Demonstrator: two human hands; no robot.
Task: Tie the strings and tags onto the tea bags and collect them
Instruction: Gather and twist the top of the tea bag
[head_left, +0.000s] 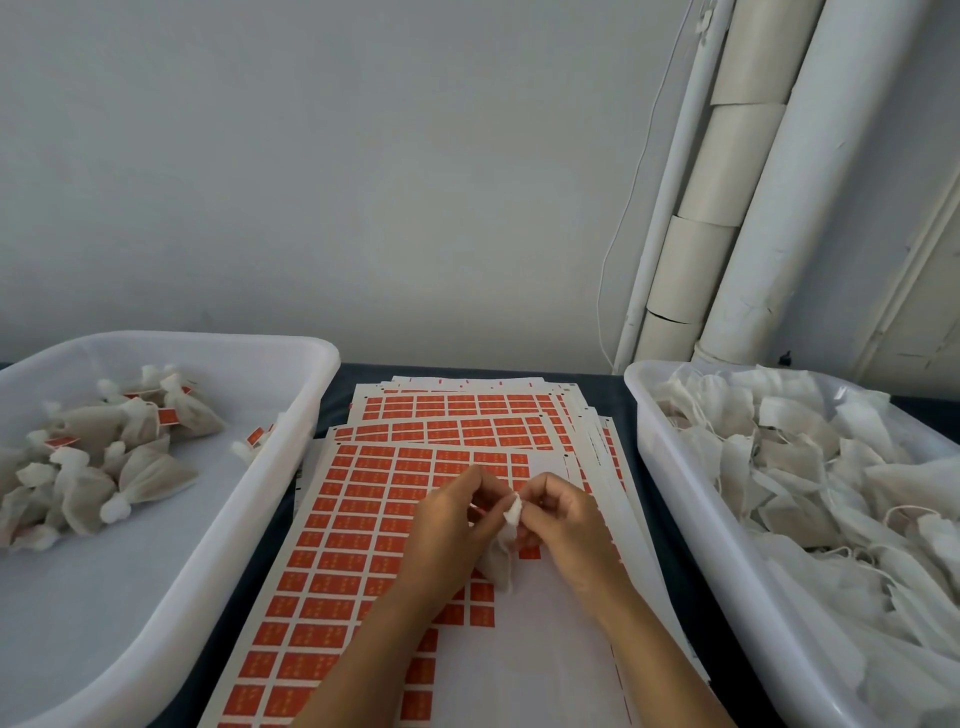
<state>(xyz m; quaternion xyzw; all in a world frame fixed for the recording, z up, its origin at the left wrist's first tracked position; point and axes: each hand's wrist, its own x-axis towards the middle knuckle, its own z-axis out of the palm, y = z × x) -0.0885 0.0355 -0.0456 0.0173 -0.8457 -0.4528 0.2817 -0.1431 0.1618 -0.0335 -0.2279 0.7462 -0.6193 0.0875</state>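
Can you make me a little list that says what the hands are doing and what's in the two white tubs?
left hand: fingers pinch the top of the tea bag
right hand: fingers pinch the same top
tea bag: hangs between both hands, over the sheets
tag sheets: orange tags, stacked between the tubs
left tub: tied tea bags with orange tags
right tub: loose untied bags with strings

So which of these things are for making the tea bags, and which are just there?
For the job:
- tea bag, pinched by left hand and right hand
- orange tag sheets
- left tub with tied bags
- right tub with untied bags

Just there:
- white pipes
- thin wire
- grey wall
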